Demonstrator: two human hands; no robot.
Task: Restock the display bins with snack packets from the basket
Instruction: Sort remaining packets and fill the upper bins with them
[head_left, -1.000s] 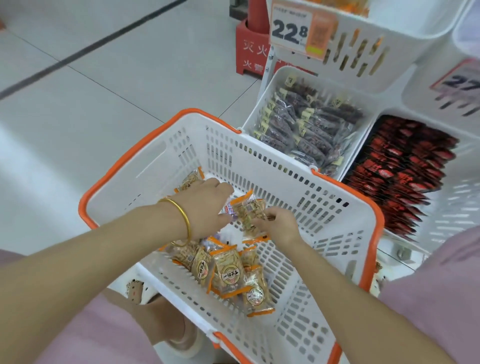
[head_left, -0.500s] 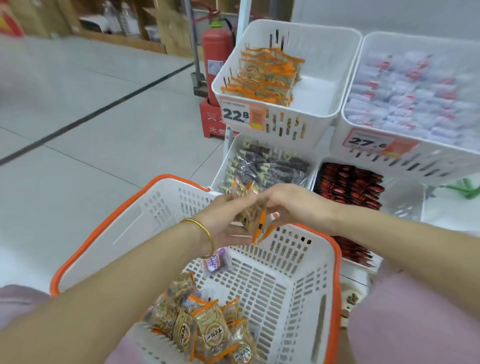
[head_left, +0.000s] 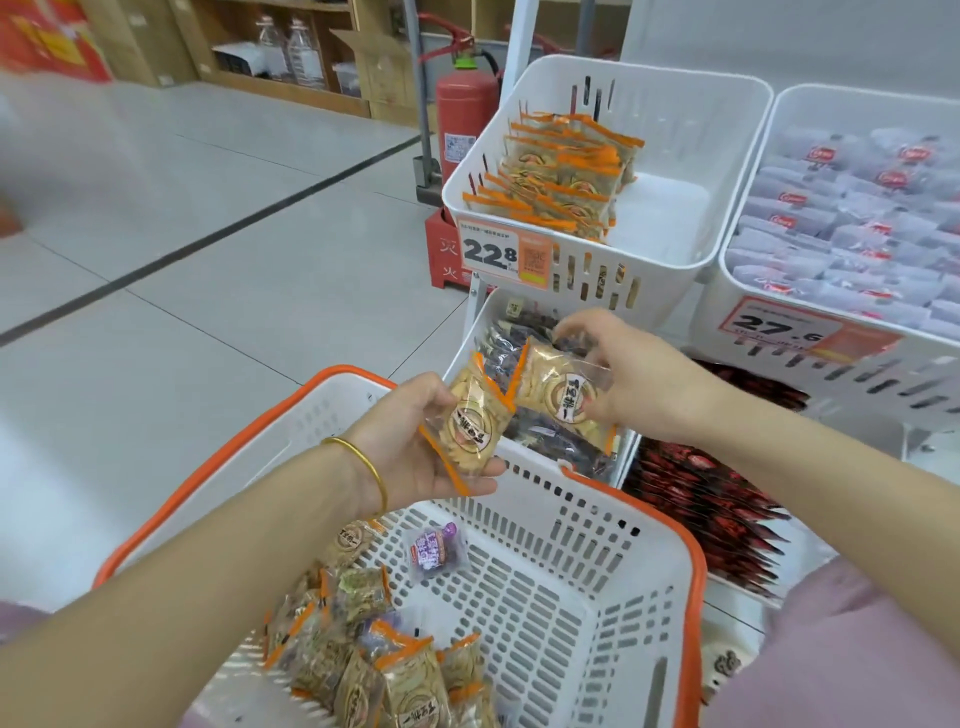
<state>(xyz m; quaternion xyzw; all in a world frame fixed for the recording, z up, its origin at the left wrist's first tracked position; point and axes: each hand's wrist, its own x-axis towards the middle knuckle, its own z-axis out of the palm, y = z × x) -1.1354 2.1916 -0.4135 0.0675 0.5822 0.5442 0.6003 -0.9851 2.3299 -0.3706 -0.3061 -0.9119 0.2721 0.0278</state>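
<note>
A white basket with an orange rim (head_left: 693, 566) sits in front of me, with several orange-edged snack packets (head_left: 374, 670) piled at its near left and one purple packet (head_left: 435, 552) further in. My left hand (head_left: 415, 441) holds one orange-edged packet (head_left: 472, 421) above the basket's far rim. My right hand (head_left: 628, 374) pinches a second packet (head_left: 561, 400) just to its right. The top-left display bin (head_left: 670, 270), tagged 22.8, holds a row of the same orange packets (head_left: 566, 182) on its left side.
A bin of pale packets (head_left: 852, 208) tagged 27.6 stands at the right. Below lie bins of dark packets (head_left: 561, 436) and red packets (head_left: 711, 499). A red fire extinguisher (head_left: 462, 119) stands behind the rack. Grey tiled floor spreads to the left.
Both hands lifted out of the basket with packets. The packets were held together half a second ago; now each hand has one, slightly apart. The view has tilted up toward the bins.
</note>
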